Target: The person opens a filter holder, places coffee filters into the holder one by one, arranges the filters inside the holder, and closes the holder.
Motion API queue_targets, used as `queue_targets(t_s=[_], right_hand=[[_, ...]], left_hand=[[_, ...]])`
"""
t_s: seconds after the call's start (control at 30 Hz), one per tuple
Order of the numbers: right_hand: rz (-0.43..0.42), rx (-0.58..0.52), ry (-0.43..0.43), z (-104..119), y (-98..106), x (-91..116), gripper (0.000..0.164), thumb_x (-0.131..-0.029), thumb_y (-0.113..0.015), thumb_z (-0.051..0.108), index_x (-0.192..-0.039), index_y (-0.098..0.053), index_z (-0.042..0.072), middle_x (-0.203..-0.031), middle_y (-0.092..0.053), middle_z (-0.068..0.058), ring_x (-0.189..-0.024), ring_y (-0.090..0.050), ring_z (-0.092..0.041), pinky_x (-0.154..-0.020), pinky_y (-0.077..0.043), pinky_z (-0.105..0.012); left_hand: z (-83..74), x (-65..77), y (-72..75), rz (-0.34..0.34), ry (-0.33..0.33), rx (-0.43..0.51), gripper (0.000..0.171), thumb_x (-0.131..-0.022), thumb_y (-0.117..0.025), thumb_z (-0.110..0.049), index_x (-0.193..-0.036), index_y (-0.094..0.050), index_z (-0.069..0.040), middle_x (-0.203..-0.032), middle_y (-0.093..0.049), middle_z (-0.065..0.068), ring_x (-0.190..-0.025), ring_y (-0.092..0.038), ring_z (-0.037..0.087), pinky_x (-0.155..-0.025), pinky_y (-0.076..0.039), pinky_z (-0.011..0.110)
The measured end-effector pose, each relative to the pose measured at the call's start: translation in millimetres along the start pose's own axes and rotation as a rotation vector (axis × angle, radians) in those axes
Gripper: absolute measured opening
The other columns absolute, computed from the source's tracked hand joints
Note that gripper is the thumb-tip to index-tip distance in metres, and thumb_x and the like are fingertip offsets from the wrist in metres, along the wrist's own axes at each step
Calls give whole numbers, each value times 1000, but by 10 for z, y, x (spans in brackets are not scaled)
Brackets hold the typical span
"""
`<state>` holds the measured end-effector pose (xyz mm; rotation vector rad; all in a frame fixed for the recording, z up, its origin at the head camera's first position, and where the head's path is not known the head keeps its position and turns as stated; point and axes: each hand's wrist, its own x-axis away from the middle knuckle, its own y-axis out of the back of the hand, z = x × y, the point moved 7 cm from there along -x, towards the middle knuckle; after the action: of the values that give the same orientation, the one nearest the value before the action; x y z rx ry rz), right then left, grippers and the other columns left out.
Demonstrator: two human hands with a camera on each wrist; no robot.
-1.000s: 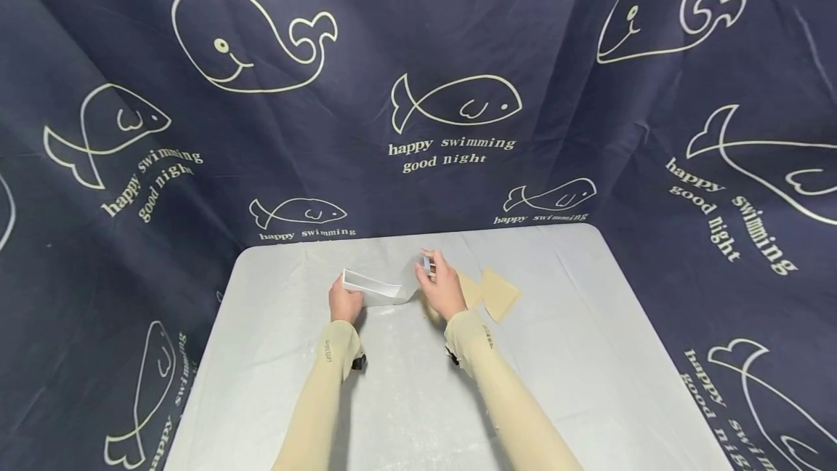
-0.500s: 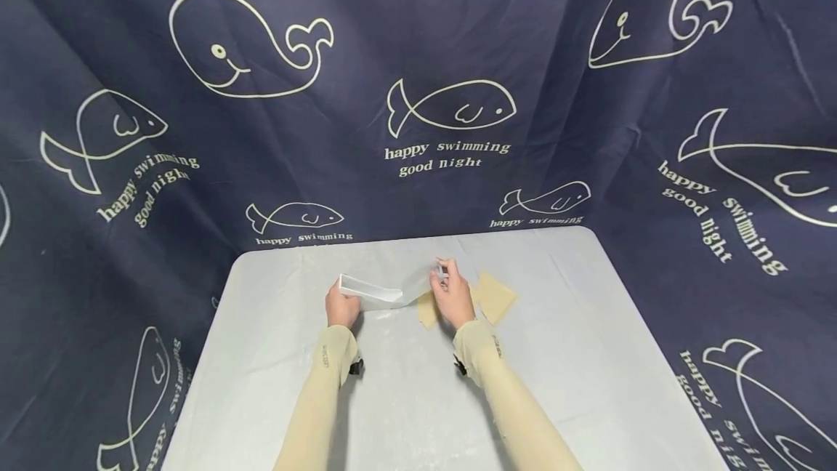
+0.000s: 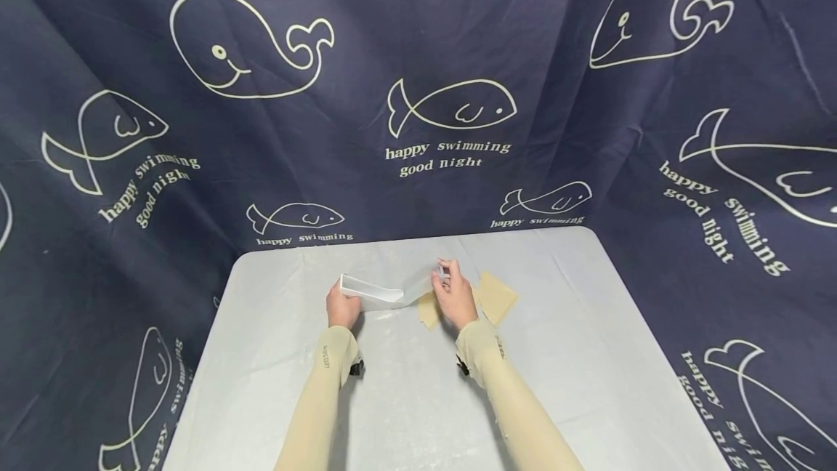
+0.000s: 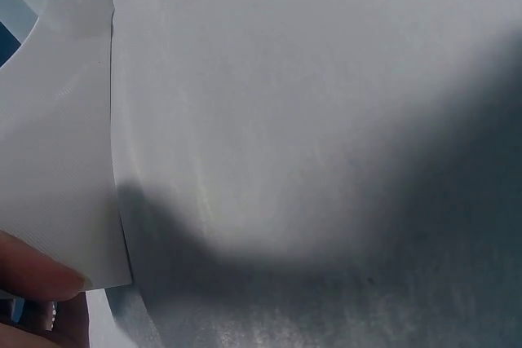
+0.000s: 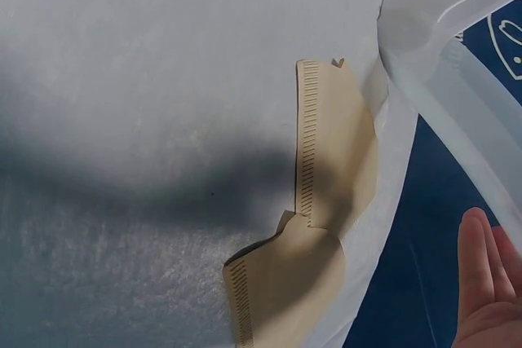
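A shallow white box with an open side is held over the table in the head view. A translucent flap-like lid angles up from its right end. My left hand grips the box's left end; in the left wrist view, a finger lies against the white wall. My right hand holds the lid's outer end between thumb and fingers. Under and beside that hand lie tan paper coffee filters with crimped edges; one filter overlaps another filter in the right wrist view.
A pale grey-white cloth covers the table, whose rounded far corners meet a dark blue curtain printed with fish and whales. The curtain also runs along both sides.
My right hand has shifted right and slightly toward me, drawing the lid farther out from the box. More of the near filter shows. Over the last half second almost nothing has moved.
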<state>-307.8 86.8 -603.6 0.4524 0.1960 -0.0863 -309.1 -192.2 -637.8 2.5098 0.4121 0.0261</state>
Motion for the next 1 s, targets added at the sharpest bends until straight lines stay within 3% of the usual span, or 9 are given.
queue_targets(t_s=[0.37,0.6,0.77,1.0], right_hand=[[37,-63,-44,7,13,24,33,-107,-55,25,-137,-49,13,-137,-62,-22,-124,-66,-37,-106,-53,-46],[100,-63,-46,0,99,8,41,-106,-59,27,-144,-51,15,-140,-62,-16,-127,-63,-33,-110,-50,-44],[100,-46,-22,-99,309,-35,45,-107,-58,24,-148,-51,9,-141,-62,-15,-126,-63,-34,-111,-49,-46],[20,77,-106,-418,825,-179,50,-102,-65,20,-148,-51,7,-140,-58,-19,-125,-60,-38,-109,-49,-49]], left_hand=[[6,-8,-7,-22,-14,5,46,-72,-56,13,-114,-67,1,-111,-73,23,-111,-68,45,-102,-51,57],[30,5,-9,-28,-9,7,46,-71,-55,13,-113,-68,1,-110,-73,23,-110,-68,44,-102,-51,56],[52,10,-5,-28,1,24,41,-72,-56,12,-109,-69,1,-107,-74,23,-106,-69,44,-99,-52,57],[62,-23,-23,-29,-26,4,43,-71,-55,11,-111,-68,1,-108,-74,24,-107,-68,45,-99,-52,58]])
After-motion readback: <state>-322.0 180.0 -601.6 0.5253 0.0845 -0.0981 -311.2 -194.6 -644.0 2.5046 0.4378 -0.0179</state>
